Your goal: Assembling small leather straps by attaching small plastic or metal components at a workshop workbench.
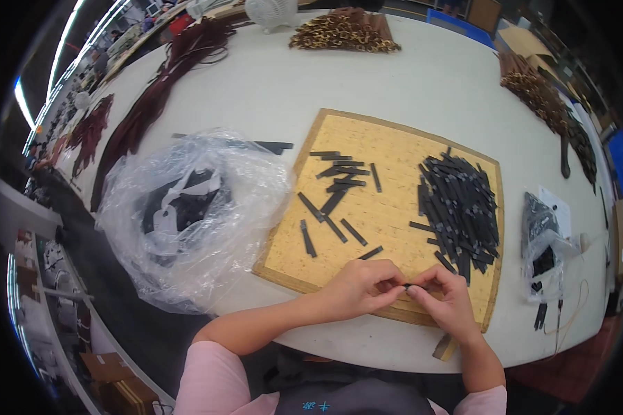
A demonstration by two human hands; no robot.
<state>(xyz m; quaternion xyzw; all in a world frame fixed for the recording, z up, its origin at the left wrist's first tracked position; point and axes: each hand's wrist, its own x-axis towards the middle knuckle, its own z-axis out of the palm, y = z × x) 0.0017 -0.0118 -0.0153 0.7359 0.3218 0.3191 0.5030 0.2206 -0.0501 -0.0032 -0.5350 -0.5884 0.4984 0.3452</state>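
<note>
My left hand (pixel 369 285) and my right hand (pixel 444 296) meet over the near edge of a yellow cork-like board (pixel 387 235). Between their fingertips they pinch one small black strip (pixel 408 286), mostly hidden by the fingers. Beyond my right hand lies a dense pile of short black strips (pixel 457 207). Scattered on the board's left half are several loose black strips (pixel 339 169), some of them overlapping. One single strip (pixel 371 253) rests just past my left hand.
A clear plastic bag (pixel 208 221) with black material and a white tag fills the table's left. A smaller bag (pixel 543 242) lies at the right. Brown straps with brass hardware (pixel 342 31) are bundled at the back; dark red straps (pixel 180 62) trail over the far left.
</note>
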